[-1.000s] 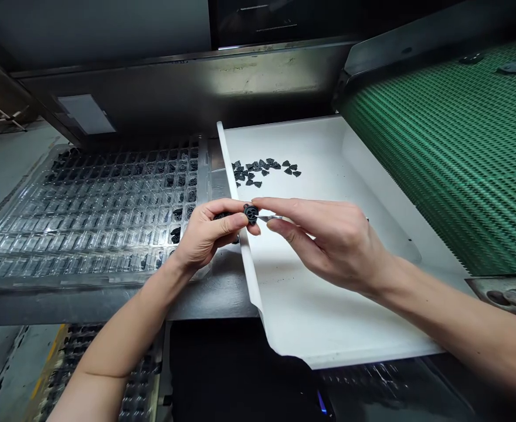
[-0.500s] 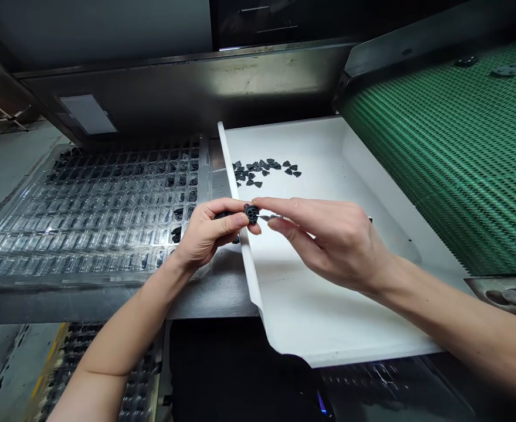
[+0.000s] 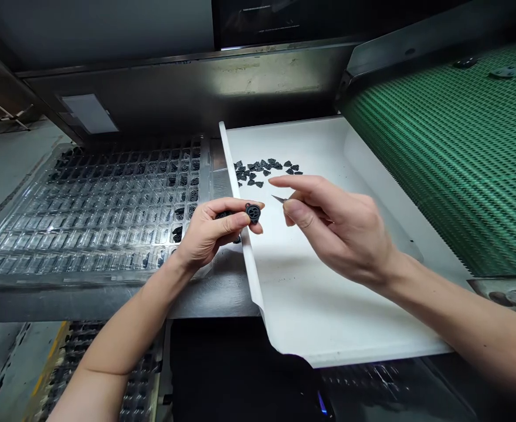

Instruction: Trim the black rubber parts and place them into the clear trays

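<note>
A small round black part with openings in its face [image 3: 253, 213] is pinched in my left hand [image 3: 207, 231], above the raised edge of a white tray [image 3: 293, 316]. More dark parts show partly behind my left fingers. My right hand [image 3: 341, 228] grips a thin pointed metal blade [image 3: 278, 198], its index finger stretched out; the handle is hidden in the palm. The blade's tip is apart from the round part, to its right. Several small black wedge-shaped pieces [image 3: 264, 166] lie scattered in the white tray beyond my hands.
A clear plastic compartment tray [image 3: 95, 199] lies on the metal bench [image 3: 223, 293] to the left, with dark parts in its back and right cells. A green mesh belt [image 3: 442, 140] runs at the right. A metal wall [image 3: 249, 82] stands behind.
My right hand has drawn back to the right, and the blade has come away from the round black part. The left hand stays nearly still, holding the part.
</note>
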Demonstrator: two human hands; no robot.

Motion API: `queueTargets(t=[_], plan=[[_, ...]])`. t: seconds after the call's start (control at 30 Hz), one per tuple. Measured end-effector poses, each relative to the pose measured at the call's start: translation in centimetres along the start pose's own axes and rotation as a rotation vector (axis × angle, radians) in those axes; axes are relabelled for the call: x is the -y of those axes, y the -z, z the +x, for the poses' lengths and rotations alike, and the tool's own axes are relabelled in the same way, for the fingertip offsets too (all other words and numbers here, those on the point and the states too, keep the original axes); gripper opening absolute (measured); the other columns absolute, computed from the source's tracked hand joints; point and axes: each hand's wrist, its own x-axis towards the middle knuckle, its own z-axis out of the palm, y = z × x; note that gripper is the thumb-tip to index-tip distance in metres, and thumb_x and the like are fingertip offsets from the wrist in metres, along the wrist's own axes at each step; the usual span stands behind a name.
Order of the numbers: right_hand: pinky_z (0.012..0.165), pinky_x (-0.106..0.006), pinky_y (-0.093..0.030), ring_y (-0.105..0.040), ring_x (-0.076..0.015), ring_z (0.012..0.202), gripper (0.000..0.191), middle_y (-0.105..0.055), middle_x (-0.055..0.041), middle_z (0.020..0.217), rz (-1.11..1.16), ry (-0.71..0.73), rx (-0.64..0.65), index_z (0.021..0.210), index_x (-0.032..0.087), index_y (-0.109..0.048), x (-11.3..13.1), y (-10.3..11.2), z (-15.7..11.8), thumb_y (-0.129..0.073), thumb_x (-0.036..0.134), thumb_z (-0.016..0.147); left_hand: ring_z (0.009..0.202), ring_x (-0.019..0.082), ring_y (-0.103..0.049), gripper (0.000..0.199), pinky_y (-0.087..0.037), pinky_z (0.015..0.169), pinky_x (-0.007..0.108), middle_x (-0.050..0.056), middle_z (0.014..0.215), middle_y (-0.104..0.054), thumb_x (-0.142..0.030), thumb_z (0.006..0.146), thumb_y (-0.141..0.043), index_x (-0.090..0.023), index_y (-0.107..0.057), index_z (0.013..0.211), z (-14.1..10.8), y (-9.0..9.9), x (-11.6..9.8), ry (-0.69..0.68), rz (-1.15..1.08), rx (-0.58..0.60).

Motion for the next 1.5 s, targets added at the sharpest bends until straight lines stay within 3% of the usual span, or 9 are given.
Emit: queueTargets(t=[0.13, 0.3, 0.63, 0.77, 0.93, 1.07, 1.27, 1.37, 1.5], plan=[[0.066, -0.029, -0.052, -0.060, -0.0123, 0.066, 0.031, -0.068, 0.0009, 0.085, 0.031, -0.019, -0.006, 0.145, 0.016, -0.072, 0.1, -0.4, 0.1, -0.068, 0.027, 0.116, 0.051, 0.007, -0.044, 0.041, -0.028, 0.048, 0.023, 0.008, 0.079, -0.081, -0.048, 0.085, -0.102, -0.019, -0.094, 0.112, -0.1, 0.1, 0.1, -0.014, -0.011, 0.020], [0.059, -0.028, -0.048, -0.055, -0.0119, 0.061, 0.036, -0.070, 0.0031, 0.081, 0.138, -0.032, 0.056, 0.146, 0.018, -0.071, 0.4, -0.9, 0.2, -0.075, 0.025, 0.111, 0.082, 0.022, -0.080, 0.033, -0.051, 0.062, 0.025, 0.011, 0.092, -0.086, -0.041, 0.088, -0.102, -0.020, -0.095, 0.112, -0.3, -0.2, 0.1, -0.031, 0.010, 0.090], [0.043, -0.033, -0.044, -0.070, -0.0198, 0.059, 0.039, -0.074, -0.0011, 0.079, 0.053, -0.079, 0.094, 0.149, 0.032, -0.076, -0.7, -0.8, -0.1, -0.071, 0.048, 0.114, 0.097, 0.026, -0.083, 0.044, -0.063, 0.100, 0.043, 0.011, 0.095, -0.087, -0.044, 0.075, -0.111, -0.018, -0.092, 0.105, 0.5, 0.0, 0.1, -0.043, -0.196, 0.282], [0.040, -0.032, -0.044, -0.074, -0.0223, 0.062, 0.038, -0.078, -0.0035, 0.082, 0.035, -0.085, 0.093, 0.148, 0.033, -0.078, -0.9, -0.8, -0.1, -0.075, 0.042, 0.112, 0.094, 0.024, -0.080, 0.042, -0.062, 0.093, 0.040, 0.010, 0.095, -0.086, -0.042, 0.075, -0.111, -0.018, -0.091, 0.103, 0.3, 0.0, 0.1, -0.035, -0.196, 0.301], [0.033, -0.032, -0.038, -0.053, -0.0163, 0.044, 0.035, -0.074, -0.0032, 0.078, 0.021, -0.139, -0.016, 0.145, 0.036, -0.082, -1.6, -0.4, 0.2, -0.072, 0.043, 0.112, 0.073, 0.017, -0.067, 0.052, -0.046, 0.063, 0.031, 0.011, 0.089, -0.083, -0.047, 0.073, -0.110, -0.015, -0.091, 0.110, 0.2, -0.1, 0.1, -0.004, -0.149, 0.240], [0.043, -0.029, -0.045, -0.064, -0.0173, 0.056, 0.037, -0.074, -0.0031, 0.080, -0.020, -0.132, -0.021, 0.141, 0.028, -0.082, -2.4, -0.6, 0.2, -0.075, 0.048, 0.110, 0.073, 0.014, -0.064, 0.051, -0.046, 0.067, 0.029, 0.007, 0.087, -0.080, -0.045, 0.069, -0.112, -0.014, -0.092, 0.104, 1.1, 0.5, 0.2, -0.126, -0.088, 0.105], [0.055, -0.031, -0.045, -0.052, -0.0133, 0.055, 0.036, -0.068, 0.0007, 0.076, -0.047, -0.138, 0.017, 0.132, 0.022, -0.083, -2.1, -0.8, 0.1, -0.071, 0.048, 0.110, 0.105, 0.024, -0.078, 0.037, -0.060, 0.097, 0.037, 0.013, 0.114, -0.088, -0.049, 0.090, -0.097, -0.019, -0.094, 0.113, -0.1, 6.8, -3.0, -0.461, 0.426, -0.245], [0.061, -0.032, -0.042, -0.046, -0.0133, 0.058, 0.038, -0.060, 0.0025, 0.073, -0.039, -0.183, 0.077, 0.135, 0.022, -0.082, -1.8, -1.1, -0.2, -0.068, 0.048, 0.110, 0.116, 0.028, -0.080, 0.033, -0.059, 0.105, 0.038, 0.012, 0.125, -0.088, -0.042, 0.097, -0.087, -0.020, -0.093, 0.120, -1.1, 12.0, -5.8, -0.400, 0.857, -0.450], [0.059, -0.032, -0.039, -0.041, -0.0137, 0.058, 0.043, -0.054, 0.0046, 0.068, 0.003, -0.218, 0.164, 0.135, 0.023, -0.082, -1.8, -1.5, -0.4, -0.065, 0.053, 0.109, 0.132, 0.033, -0.077, 0.035, -0.056, 0.115, 0.039, 0.009, 0.138, -0.086, -0.037, 0.102, -0.076, -0.021, -0.091, 0.129, 0.3, 17.2, -8.2, -0.081, 1.381, -0.539]])
